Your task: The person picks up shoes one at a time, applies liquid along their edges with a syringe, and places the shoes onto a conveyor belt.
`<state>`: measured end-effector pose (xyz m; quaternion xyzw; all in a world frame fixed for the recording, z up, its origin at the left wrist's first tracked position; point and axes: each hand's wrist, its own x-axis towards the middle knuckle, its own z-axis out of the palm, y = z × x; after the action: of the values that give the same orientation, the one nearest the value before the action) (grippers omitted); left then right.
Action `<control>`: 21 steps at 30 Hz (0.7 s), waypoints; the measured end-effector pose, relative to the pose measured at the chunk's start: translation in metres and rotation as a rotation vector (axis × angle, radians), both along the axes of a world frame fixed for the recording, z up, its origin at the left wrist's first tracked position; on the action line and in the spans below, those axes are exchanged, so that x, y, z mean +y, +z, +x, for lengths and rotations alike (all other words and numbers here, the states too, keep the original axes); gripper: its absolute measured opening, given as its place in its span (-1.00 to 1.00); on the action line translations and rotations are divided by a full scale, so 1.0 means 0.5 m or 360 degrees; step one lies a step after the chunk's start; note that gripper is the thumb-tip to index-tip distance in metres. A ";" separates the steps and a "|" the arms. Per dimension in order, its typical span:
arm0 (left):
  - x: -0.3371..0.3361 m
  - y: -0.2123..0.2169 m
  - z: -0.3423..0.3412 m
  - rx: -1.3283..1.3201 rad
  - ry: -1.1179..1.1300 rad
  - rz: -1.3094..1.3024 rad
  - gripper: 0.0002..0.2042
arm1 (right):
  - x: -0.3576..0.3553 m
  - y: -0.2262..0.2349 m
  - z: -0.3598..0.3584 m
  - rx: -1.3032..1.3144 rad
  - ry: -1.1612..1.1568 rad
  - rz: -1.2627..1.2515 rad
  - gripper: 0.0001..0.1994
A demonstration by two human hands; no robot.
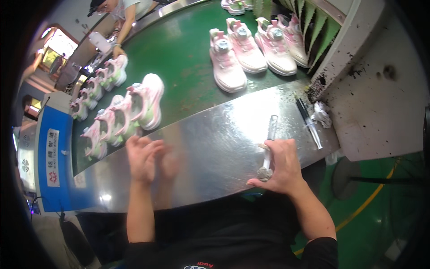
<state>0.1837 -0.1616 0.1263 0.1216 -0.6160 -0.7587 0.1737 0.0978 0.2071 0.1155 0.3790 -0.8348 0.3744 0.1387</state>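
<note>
My right hand (286, 167) is closed around a clear plastic syringe (272, 129) above the steel ledge, its barrel pointing away from me. A crumpled greyish lump (264, 174) is by the plunger end, close to my thumb. With nothing in it, my left hand (142, 158) is raised over the ledge, its fingers loosely bent and apart. Just beyond it, a row of pink-and-white sneakers (152, 101) sits on the green belt (188, 85). Several more pink-and-white sneakers (228, 71) stand at the far right of the belt.
On the steel ledge (210, 148), a dark-barrelled syringe (309, 123) lies beside crumpled white tissue (321, 115) at the right. Green flaps (309, 27) hang from a stained metal housing (376, 89). A blue machine box (60, 157) stands left. Across the belt, another person's hand (118, 50) touches a shoe.
</note>
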 end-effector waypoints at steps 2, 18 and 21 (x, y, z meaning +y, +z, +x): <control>-0.041 -0.001 0.012 -0.0065 0.0241 -0.0258 -0.50 | -0.001 -0.003 -0.001 0.0004 -0.0012 0.0018 -0.14; -0.108 0.012 -0.156 -0.0239 0.0375 -0.1033 -0.26 | -0.008 -0.011 0.019 0.0087 -0.0081 -0.0010 -0.15; -0.052 0.046 -0.094 -0.0536 0.0162 -0.0683 -0.31 | 0.026 -0.009 0.010 0.0083 -0.0090 0.0044 -0.15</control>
<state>0.1369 -0.1876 0.1492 0.2372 -0.7758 -0.5703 0.1287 0.1027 0.2202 0.1109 0.3669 -0.8464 0.3488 0.1655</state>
